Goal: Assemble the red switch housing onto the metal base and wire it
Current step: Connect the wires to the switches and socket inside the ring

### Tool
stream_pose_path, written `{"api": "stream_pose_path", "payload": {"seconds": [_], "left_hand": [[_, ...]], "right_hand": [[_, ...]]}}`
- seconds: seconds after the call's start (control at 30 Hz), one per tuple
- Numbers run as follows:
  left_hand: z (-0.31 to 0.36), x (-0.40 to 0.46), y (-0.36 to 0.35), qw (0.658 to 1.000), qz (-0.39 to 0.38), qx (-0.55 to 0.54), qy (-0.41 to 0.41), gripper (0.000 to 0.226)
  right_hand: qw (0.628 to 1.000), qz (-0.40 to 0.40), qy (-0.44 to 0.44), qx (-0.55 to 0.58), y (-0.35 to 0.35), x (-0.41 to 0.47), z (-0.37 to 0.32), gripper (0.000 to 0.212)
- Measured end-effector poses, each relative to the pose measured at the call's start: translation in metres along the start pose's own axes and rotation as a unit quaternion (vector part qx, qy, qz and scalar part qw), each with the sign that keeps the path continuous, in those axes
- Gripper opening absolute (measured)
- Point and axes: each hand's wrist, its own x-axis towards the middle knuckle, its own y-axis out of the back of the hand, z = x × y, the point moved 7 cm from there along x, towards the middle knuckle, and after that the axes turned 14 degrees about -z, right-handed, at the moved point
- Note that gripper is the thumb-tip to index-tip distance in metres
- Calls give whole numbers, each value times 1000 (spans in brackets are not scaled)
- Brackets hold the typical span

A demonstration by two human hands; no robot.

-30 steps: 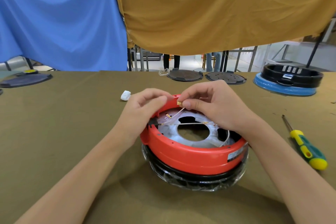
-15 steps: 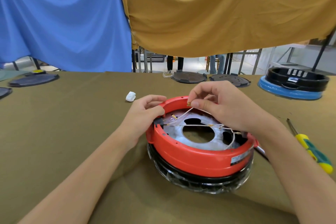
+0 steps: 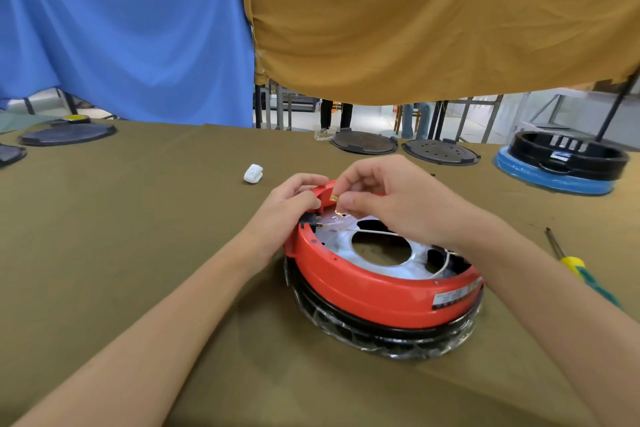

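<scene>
My right hand (image 3: pixel 398 204) pinches a brass wire terminal (image 3: pixel 334 198) btwn thumb & forefinger, just above the far-left rim of the red housing (image 3: pixel 374 291). Left hand (image 3: pixel 291 208) grips that rim beside it, fingers curled over. Housing sits on the metal base (image 3: pixel 349 246), under both hands. Screwdriver (image 3: pixel 575 267) well off to my right.

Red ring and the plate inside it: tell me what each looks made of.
Red ring: probably moulded plastic, smooth with a soft sheen and even colour. Plate inside: looks like bare sheet metal, silvery and shiny, with cut-out holes.
</scene>
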Motion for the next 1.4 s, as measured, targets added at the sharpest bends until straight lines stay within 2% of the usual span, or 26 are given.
{"api": "stream_pose_path", "payload": {"seconds": [0.17,0.3,0.4,0.57,0.67,1.4], "left_hand": [[0,-3,-2,1000,-12,12,11,38],[-5,-5,-6,999,-41,-8,25,54],[-5,-5,-8,999,-49,4,17,53],[-4,-3,-8,997,-51,61,-3,41],[-3,-4,-9,997,-56,59,2,48],[-7,0,-6,997,-47,61,-6,47]], "right_hand": [[998,-8,-40,-37,-5,5,11,14],[989,-49,-53,-131,-13,8,8,20],[979,-54,-50,-188,-16,8,3,14],[973,-65,-52,-217,-23,8,2,8],[972,-60,-53,-223,-26,9,4,8],[983,-23,-25,-178,-28,10,10,10]]}}
